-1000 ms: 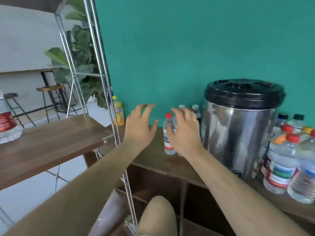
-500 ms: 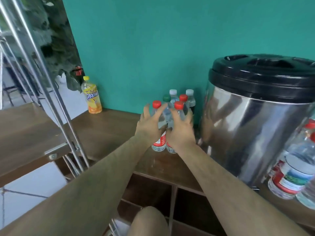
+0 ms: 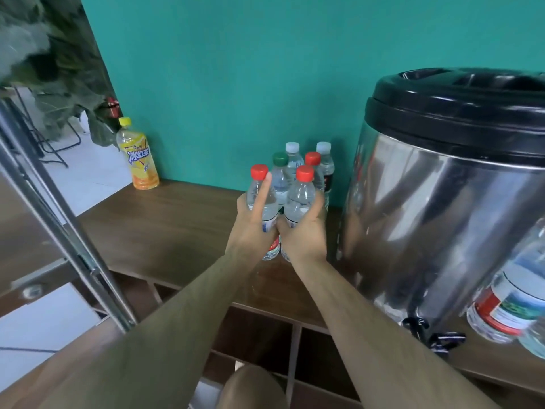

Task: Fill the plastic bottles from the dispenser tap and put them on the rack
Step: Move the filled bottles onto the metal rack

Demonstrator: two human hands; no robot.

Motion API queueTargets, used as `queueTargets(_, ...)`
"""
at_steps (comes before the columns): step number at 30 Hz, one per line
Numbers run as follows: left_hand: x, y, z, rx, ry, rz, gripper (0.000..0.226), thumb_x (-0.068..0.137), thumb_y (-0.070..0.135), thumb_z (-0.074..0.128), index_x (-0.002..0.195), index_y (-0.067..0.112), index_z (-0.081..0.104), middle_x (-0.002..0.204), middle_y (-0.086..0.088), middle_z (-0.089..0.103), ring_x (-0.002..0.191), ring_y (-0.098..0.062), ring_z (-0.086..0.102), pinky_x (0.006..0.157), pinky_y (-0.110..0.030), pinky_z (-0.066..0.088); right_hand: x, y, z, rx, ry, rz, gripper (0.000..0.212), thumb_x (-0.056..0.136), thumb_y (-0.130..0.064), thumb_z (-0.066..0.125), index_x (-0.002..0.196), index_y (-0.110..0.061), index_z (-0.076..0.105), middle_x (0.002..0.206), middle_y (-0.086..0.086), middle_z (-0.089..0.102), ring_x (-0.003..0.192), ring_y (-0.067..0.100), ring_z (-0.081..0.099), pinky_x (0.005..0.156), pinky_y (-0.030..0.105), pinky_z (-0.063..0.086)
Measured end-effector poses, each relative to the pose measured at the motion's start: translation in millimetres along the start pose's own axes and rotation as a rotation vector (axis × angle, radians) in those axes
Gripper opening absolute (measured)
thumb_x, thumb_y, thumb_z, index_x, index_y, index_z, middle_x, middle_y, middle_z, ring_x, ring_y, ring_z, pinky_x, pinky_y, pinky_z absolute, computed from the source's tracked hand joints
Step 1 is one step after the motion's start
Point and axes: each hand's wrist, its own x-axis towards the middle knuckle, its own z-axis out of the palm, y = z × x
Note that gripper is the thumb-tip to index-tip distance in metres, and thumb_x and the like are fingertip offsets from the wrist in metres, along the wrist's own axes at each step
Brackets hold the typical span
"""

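My left hand [image 3: 252, 228] grips a clear red-capped bottle [image 3: 261, 191], its index finger stretched up along the bottle's side. My right hand [image 3: 303, 234] grips a second red-capped bottle [image 3: 300, 196] right beside it. Both bottles stand upright near the wooden counter [image 3: 165, 228]. Behind them several more small bottles [image 3: 295, 160] cluster against the teal wall. The steel dispenser [image 3: 448, 216] with a black lid stands to the right; its black tap [image 3: 433, 335] sticks out low at the front. The rack's wooden shelf [image 3: 20, 240] and metal post [image 3: 73, 246] are at the left.
A yellow drink bottle [image 3: 137, 154] stands at the counter's back left. Larger labelled bottles [image 3: 513, 299] crowd the counter right of the dispenser. Open cubbies [image 3: 259, 335] lie under the counter. A leafy plant [image 3: 59, 63] hangs at the upper left. My knee [image 3: 250, 388] shows at the bottom.
Both hands reached forward from open in the air and closed round the two front red-capped bottles. The view moved closer to the counter and dispenser.
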Motion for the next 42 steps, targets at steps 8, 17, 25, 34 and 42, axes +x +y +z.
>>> queueTargets(8,-42.6,11.1,-11.5,-0.063,0.088,-0.104,0.122,0.083,0.024,0.081,0.153,0.065,-0.009,0.134,0.019,0.038,0.116,0.022,0.047,0.076,-0.003,0.044,-35.4,6.8,-9.0,0.066,-0.043,-0.070,0.096,0.085,-0.015,0.078,0.159,-0.024,0.017,0.150,0.007,0.046,0.137,0.028,0.051,0.112,0.047,0.046)
queueTargets(17,-109.5,67.6,-66.6,-0.068,0.156,-0.115,0.118,0.081,0.017,0.086,0.160,0.048,0.003,0.149,0.010,0.039,0.134,-0.006,0.050,0.104,-0.047,0.055,-102.8,-23.6,-60.1,0.125,-0.176,-0.288,0.101,0.089,-0.030,0.081,0.164,-0.022,0.013,0.161,0.004,0.040,0.146,0.021,0.046,0.117,0.044,0.043)
queueTargets(25,-129.4,192.5,-210.4,0.182,0.335,0.107,0.114,0.083,0.035,0.084,0.162,0.039,0.002,0.163,0.016,0.029,0.135,-0.003,0.048,0.098,-0.045,0.056,-141.8,-157.7,-103.5,0.346,-0.199,-0.601,0.094,0.090,-0.046,0.074,0.160,-0.042,0.011,0.162,-0.028,0.026,0.145,-0.012,0.027,0.106,0.000,0.022)
queueTargets(34,-143.8,246.8,-358.6,0.365,0.507,0.103,0.116,0.083,0.048,0.078,0.164,0.022,0.000,0.168,-0.004,0.028,0.140,-0.034,0.051,0.105,-0.049,0.052,-175.1,-310.2,-76.0,0.448,-0.330,-0.845,0.089,0.092,-0.047,0.072,0.159,-0.036,0.015,0.161,-0.003,0.042,0.137,0.020,0.054,0.109,0.045,0.050)
queueTargets(42,-122.9,189.8,-443.4,0.480,0.565,-0.095,0.112,0.085,0.041,0.080,0.163,0.026,0.000,0.163,-0.014,0.031,0.113,-0.033,0.064,0.091,-0.052,0.055,-182.1,-374.0,24.3,0.448,-0.500,-0.831,0.088,0.098,-0.041,0.070,0.160,-0.034,0.008,0.162,-0.001,0.038,0.129,0.022,0.057,0.099,0.041,0.054)
